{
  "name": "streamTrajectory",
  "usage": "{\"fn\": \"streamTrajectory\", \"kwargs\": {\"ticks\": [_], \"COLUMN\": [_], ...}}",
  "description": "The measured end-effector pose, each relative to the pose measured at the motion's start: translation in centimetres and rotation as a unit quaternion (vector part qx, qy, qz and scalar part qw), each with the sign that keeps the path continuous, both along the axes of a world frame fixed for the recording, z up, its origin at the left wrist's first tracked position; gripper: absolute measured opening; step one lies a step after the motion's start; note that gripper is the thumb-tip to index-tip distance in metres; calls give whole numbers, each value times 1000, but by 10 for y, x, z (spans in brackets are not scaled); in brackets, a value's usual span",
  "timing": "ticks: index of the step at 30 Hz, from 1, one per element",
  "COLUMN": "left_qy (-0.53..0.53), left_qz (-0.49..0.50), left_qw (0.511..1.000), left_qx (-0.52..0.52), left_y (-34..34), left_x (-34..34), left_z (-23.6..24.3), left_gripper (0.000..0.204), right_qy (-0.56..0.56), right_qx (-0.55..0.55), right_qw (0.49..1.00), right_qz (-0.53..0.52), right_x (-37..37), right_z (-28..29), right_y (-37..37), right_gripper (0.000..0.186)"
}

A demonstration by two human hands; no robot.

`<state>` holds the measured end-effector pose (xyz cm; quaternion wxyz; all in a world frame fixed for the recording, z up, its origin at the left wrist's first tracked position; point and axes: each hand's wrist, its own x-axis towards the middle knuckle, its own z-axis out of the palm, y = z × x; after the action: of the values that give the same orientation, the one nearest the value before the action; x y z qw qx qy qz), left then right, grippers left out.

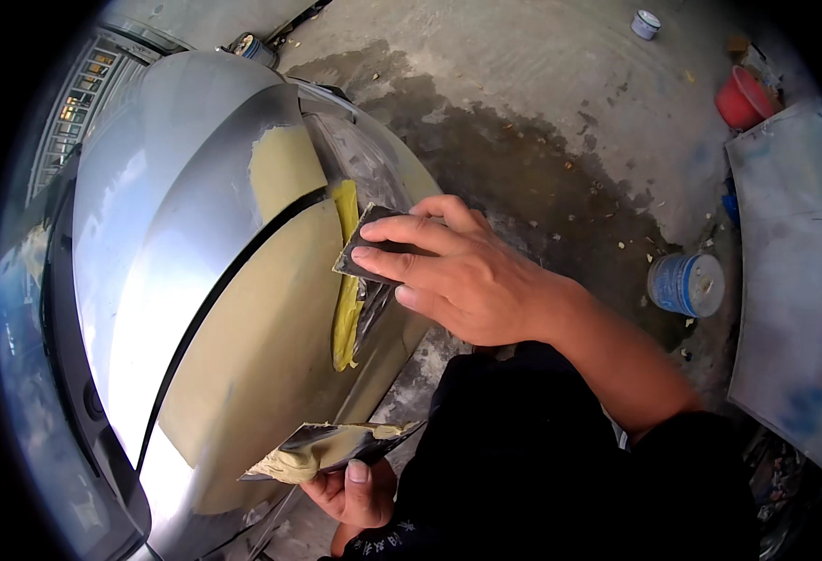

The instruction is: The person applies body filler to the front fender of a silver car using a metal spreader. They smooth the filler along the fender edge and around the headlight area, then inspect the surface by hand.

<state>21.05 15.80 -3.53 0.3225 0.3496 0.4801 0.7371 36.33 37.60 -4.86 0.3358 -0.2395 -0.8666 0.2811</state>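
My right hand (472, 271) grips a dark, flat putty spreader (380, 241) from above, fingers stretched along it. The spreader's edge meets a band of fresh yellow body filler (346, 323) on the curved panel of a silver car (196, 178). Lower down, my left hand (355, 493) pinches a dark mixing plate (336, 449), its thumb on the near edge. A lump of pale yellow filler (285, 463) sits on that plate. Dull, dried filler (252, 337) covers much of the fender beside the hood gap, and another patch (287, 168) lies on the hood.
A blue and white can (687, 285) lies on the concrete floor to the right, near a grey panel (790, 271). Farther off are a red bucket (746, 98) and a small white can (646, 24). A wet stain (523, 159) darkens the floor.
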Motion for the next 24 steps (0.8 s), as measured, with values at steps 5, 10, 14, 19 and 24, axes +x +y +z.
{"fn": "streamTrajectory", "kwargs": {"ticks": [5, 10, 14, 19, 24], "left_qy": [2, -5, 3, 0, -21], "left_qz": [-3, 31, 47, 55, 75], "left_qw": [1000, 999, 998, 997, 995], "left_qx": [-11, -39, -34, -47, -68], "left_y": [2, 1, 5, 6, 9], "left_x": [4, 5, 8, 12, 12], "left_z": [4, 2, 3, 6, 4], "left_gripper": [69, 69, 69, 69, 70], "right_qy": [3, 3, 24, 5, -19], "right_qx": [-35, -23, -31, -74, -84], "right_qw": [998, 998, 997, 994, 992], "right_qz": [48, 56, 61, 85, 93], "right_x": [-11, -8, -5, -12, -2], "right_z": [-5, -10, -6, 0, 5], "right_y": [19, 11, 25, 35, 23], "right_gripper": [37, 37, 36, 36, 36]}}
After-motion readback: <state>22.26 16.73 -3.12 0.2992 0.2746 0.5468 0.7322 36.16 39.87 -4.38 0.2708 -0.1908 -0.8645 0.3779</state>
